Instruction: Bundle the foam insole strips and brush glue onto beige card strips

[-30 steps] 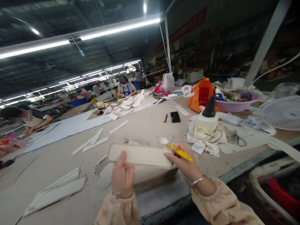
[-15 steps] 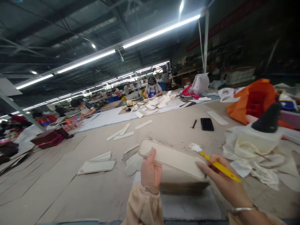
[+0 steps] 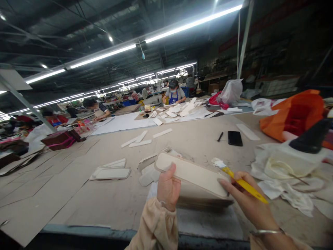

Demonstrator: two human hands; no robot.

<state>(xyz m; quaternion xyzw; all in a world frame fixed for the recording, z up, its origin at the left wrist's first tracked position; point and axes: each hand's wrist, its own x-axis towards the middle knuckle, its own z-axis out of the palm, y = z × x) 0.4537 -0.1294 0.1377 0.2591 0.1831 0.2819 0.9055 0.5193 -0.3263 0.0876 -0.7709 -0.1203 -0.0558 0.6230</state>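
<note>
A long cream panel with rounded corners (image 3: 192,172) is tilted between my two hands. My left hand (image 3: 169,187) grips its left end, thumb on top. My right hand (image 3: 251,198) pinches the right end and also holds a yellow-handled brush (image 3: 246,185), whose bristle end is coated in white paste. Below the panel stands a stack of similar-looking pieces (image 3: 203,199), partly hidden by the panel and my hands. Just behind and left of the panel lie loose cream pieces (image 3: 149,173). More flat panels (image 3: 111,173) rest farther left on the table.
A black phone (image 3: 235,138) and a small black pen-like item (image 3: 220,136) lie beyond the brush. At right are a white container with a black cone top (image 3: 288,152), crumpled cloth and an orange bag (image 3: 278,118). A co-worker in a blue apron (image 3: 174,93) sits across the table.
The view has swung left, so the table's things appear farther right. The panel has tilted, its right end lower. Both hands keep their hold on it, and the brush stays in my right hand.
</note>
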